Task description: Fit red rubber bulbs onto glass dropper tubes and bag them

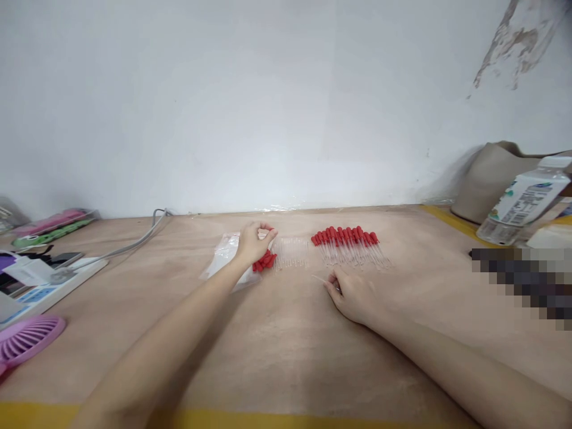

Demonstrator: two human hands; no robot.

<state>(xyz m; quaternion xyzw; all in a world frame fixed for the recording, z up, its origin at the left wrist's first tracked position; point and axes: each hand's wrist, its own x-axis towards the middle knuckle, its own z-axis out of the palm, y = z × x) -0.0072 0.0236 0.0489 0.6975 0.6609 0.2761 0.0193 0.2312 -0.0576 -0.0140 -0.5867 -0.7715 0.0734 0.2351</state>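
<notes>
My right hand (351,294) pinches a thin clear dropper tube (318,278), its free end pointing left. My left hand (255,243) is raised over a clear plastic bag (221,256), thumb and forefinger closed on a small red rubber bulb (272,230) that is mostly hidden. Below those fingers lies a little heap of loose red bulbs (265,262). Bare clear tubes (292,252) lie side by side just right of the heap. Farther right is a row of droppers (346,236), clear tubes with red bulbs on their far ends.
A power strip (49,286) with a grey cable and a pink fan (31,339) are at the left. Pink and green packs (56,226) lie behind them. At right stand a plastic bottle (525,199) and a beige container (485,182). A white wall (268,107) borders the table's back.
</notes>
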